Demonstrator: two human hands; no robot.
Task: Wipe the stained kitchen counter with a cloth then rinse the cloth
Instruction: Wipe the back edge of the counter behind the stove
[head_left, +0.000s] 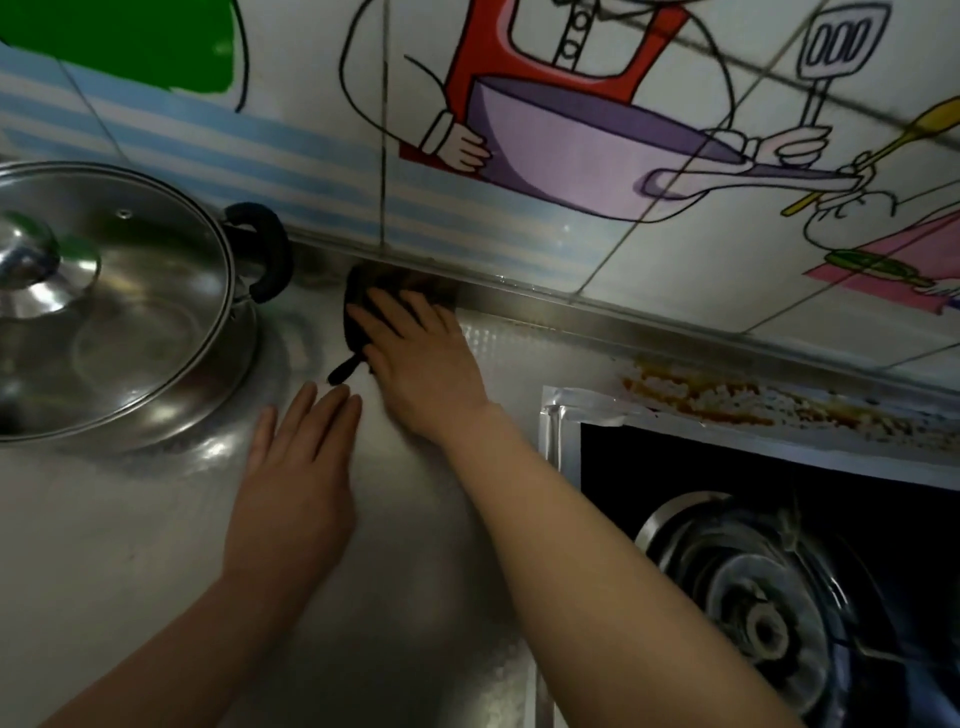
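Your right hand (422, 361) lies flat, fingers straight and spread, pressing the dark crumpled cloth (362, 306) onto the silvery steel counter (130, 530) at its back edge, against the cartoon-tiled wall (597, 249). Your left hand (296, 467) rests open, palm down, at 7 o'clock from the cloth. The glass-lidded steel pot (135, 301) stands at 9 o'clock. Orange-brown crusted stains (727, 397) run at 3 o'clock, behind the black gas hob (779, 597).
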